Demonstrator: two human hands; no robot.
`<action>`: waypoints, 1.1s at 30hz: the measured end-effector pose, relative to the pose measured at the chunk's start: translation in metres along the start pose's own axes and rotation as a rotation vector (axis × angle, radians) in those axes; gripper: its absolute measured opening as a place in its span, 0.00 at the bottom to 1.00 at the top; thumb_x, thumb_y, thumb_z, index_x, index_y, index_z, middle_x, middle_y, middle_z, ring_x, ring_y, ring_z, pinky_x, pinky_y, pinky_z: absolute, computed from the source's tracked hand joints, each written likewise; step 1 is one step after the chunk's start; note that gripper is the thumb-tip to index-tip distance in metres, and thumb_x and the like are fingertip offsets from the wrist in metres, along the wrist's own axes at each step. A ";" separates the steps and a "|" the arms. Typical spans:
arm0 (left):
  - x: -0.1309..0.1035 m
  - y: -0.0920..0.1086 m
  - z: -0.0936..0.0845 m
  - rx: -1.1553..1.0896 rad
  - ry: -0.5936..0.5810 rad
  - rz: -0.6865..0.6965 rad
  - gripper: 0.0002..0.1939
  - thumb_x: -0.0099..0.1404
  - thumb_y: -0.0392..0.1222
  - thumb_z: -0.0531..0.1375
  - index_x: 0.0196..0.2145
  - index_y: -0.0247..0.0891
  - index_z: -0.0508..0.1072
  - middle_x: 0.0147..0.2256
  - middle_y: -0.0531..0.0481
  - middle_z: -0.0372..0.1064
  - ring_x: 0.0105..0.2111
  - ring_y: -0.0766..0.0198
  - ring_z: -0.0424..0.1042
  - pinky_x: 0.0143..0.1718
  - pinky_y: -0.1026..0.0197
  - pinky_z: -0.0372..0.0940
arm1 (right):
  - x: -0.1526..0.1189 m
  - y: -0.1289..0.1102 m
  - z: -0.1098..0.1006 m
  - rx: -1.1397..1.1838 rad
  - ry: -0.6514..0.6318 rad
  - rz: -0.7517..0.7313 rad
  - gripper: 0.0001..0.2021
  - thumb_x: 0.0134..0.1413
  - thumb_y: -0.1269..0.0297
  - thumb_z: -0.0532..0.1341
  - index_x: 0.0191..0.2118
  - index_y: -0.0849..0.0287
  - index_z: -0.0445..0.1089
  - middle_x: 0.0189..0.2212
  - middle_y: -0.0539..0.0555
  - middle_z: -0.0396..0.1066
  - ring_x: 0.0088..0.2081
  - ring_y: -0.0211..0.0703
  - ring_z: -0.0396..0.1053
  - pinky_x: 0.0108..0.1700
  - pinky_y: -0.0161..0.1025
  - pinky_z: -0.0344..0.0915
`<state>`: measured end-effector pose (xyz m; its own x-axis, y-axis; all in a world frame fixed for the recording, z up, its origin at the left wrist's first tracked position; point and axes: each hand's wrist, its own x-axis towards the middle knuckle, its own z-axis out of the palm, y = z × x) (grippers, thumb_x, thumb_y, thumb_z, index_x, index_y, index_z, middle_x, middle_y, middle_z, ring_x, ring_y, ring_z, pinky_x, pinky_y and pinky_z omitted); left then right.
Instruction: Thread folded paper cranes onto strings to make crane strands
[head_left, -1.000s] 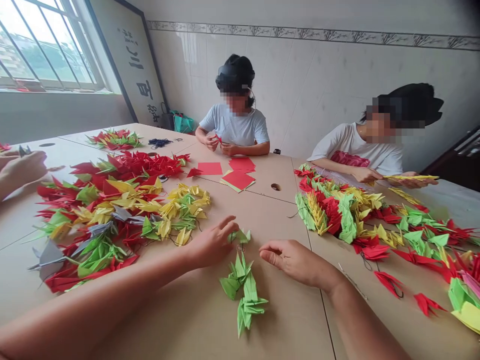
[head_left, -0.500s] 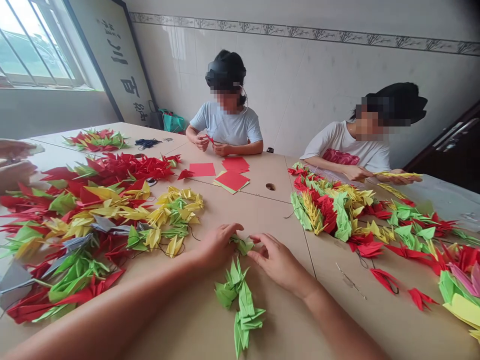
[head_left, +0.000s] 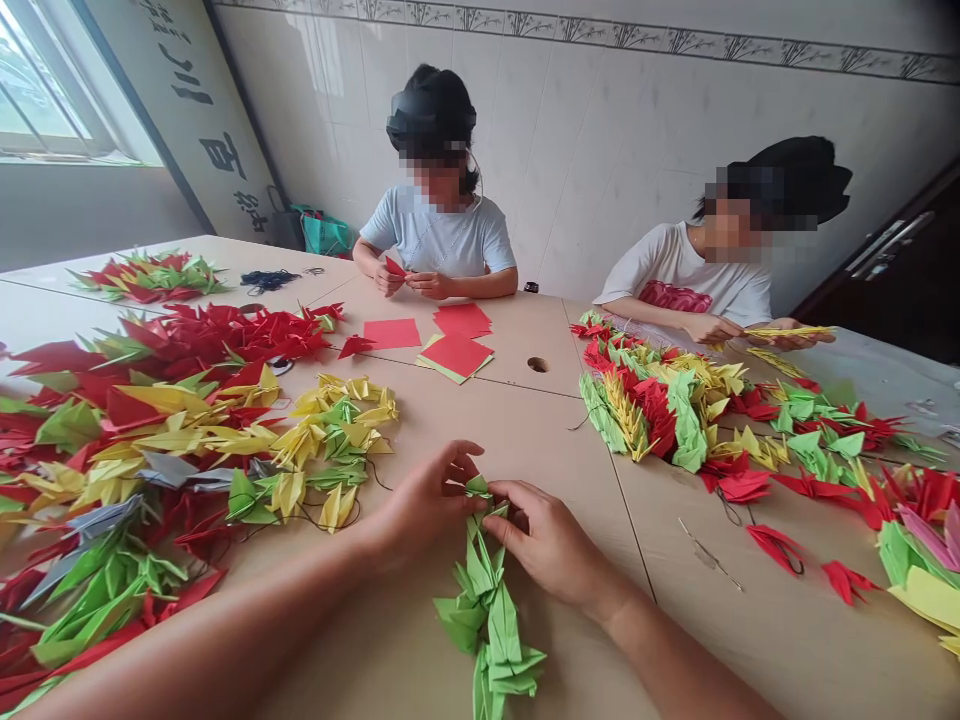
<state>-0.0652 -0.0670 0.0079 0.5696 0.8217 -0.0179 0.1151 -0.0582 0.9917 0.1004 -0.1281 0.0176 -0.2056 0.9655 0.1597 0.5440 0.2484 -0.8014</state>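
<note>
In front of me a string of green folded paper cranes [head_left: 504,625] runs along the tabletop toward my body. My left hand [head_left: 439,490] pinches the green paper crane [head_left: 477,486] at its far end, index finger raised above it. From the other side my right hand [head_left: 551,535] grips the same end between thumb and fingers. My fingers cover much of that crane, so its folds are partly hidden. Beyond my left hand lies a yellow and green crane string [head_left: 341,430] with dark thread trailing from it.
A big heap of red, yellow, green and grey cranes [head_left: 180,400] covers the left side. More crane strings [head_left: 660,400] lie at right, near a thin metal needle-like tool [head_left: 709,555]. Red paper squares [head_left: 455,355] lie ahead. Two people sit across the table [head_left: 555,420].
Both hands have drawn closer together around the far end of the green string. Its cranes now sit nearer one another. The view has shifted slightly, and another person's hands at far left are gone.
</note>
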 end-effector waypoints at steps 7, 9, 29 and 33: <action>-0.007 0.006 0.007 0.082 0.037 0.059 0.30 0.49 0.24 0.53 0.49 0.42 0.59 0.47 0.46 0.59 0.40 0.65 0.66 0.42 0.58 0.65 | -0.001 0.001 0.001 -0.166 0.109 -0.134 0.12 0.54 0.65 0.58 0.46 0.56 0.65 0.42 0.56 0.69 0.47 0.47 0.64 0.49 0.46 0.63; -0.008 0.007 0.009 0.140 0.056 0.131 0.32 0.47 0.22 0.52 0.50 0.42 0.58 0.48 0.45 0.58 0.40 0.65 0.66 0.43 0.58 0.65 | -0.001 0.001 0.001 -0.220 0.151 -0.189 0.11 0.54 0.65 0.58 0.45 0.56 0.65 0.42 0.57 0.68 0.47 0.49 0.63 0.48 0.48 0.62; -0.009 0.010 0.008 0.035 0.067 0.072 0.21 0.58 0.38 0.57 0.49 0.40 0.59 0.28 0.55 0.61 0.27 0.71 0.62 0.30 0.66 0.61 | -0.001 0.000 -0.004 0.169 0.172 0.159 0.13 0.54 0.55 0.56 0.35 0.60 0.68 0.30 0.53 0.71 0.33 0.43 0.68 0.37 0.36 0.63; -0.007 0.007 0.009 -0.009 0.073 0.076 0.19 0.58 0.36 0.57 0.48 0.39 0.60 0.28 0.55 0.62 0.27 0.71 0.62 0.31 0.66 0.61 | -0.001 -0.003 -0.006 0.233 0.122 0.158 0.15 0.56 0.53 0.53 0.32 0.60 0.68 0.28 0.53 0.70 0.32 0.41 0.66 0.34 0.34 0.62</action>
<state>-0.0615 -0.0785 0.0141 0.5155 0.8543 0.0665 0.0666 -0.1173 0.9909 0.1038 -0.1295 0.0230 -0.0262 0.9965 0.0798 0.3571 0.0838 -0.9303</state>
